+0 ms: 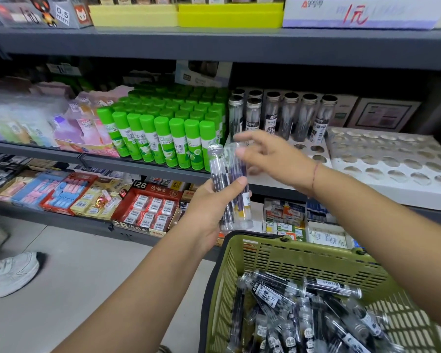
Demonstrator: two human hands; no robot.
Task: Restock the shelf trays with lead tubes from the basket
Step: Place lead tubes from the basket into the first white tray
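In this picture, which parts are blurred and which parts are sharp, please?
Head view: the right hand is smeared by motion; the left hand and the tubes it holds are sharper; the packets at the far left look soft; the basket is crisp.

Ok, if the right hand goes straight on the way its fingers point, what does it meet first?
Probably the capped tops of the lead tubes held upright in the left hand: the right hand points left at them. Blur hides whether they touch already.
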